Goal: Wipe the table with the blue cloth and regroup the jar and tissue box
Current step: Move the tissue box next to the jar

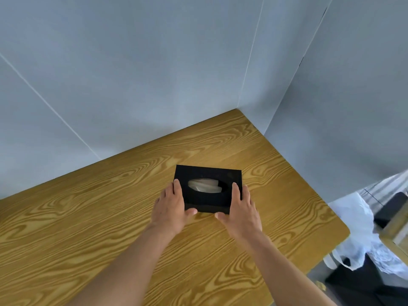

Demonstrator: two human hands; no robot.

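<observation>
Squarely between both hands sits the black tissue box, resting on the wood-grain desk toward its far right corner, near the grey wall panels. Left hand presses its fingers along the box's left side, thumb at the near edge; right hand mirrors it on the right side, so the box is clasped from both ends. White tissue shows through the oval opening. Off the desk's right edge lies a white plastic bag.
</observation>
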